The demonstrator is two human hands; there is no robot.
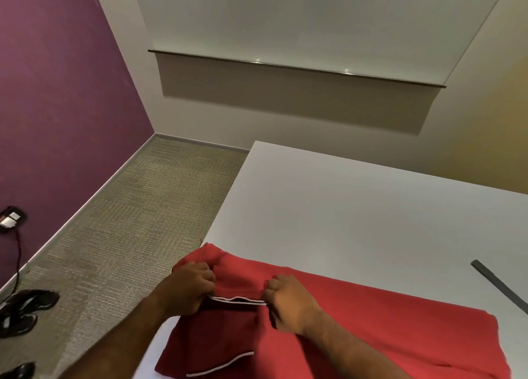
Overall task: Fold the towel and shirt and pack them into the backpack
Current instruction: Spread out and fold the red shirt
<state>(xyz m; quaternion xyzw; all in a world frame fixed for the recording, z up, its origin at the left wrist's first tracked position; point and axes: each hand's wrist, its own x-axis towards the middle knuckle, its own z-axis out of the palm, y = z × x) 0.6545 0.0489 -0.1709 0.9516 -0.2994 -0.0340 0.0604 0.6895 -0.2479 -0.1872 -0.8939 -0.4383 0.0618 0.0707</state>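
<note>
On the carpet (137, 207) at far left I count three dark shoes (27, 301), two bunched together and one cut off by the bottom edge. Above them, one wall socket (11, 217) sits low on the purple wall with one cord (17, 264) hanging from it; the plug detail is too blurred to read.

At the near left corner of the white table (357, 207) lies one red shirt (371, 330), its lower part running out of view. One white-trimmed collar edge shows between the hands, and a second white-trimmed edge shows nearer, probably a sleeve hem. My left hand (190, 288) has its fingers curled, pinching the left end of the collar. My right hand (288, 298) does the same at the right end, fingertips hidden in the cloth.

At far right one dark flat strip (498, 283) lies on the table, cut off by the frame; I cannot tell what it is.
</note>
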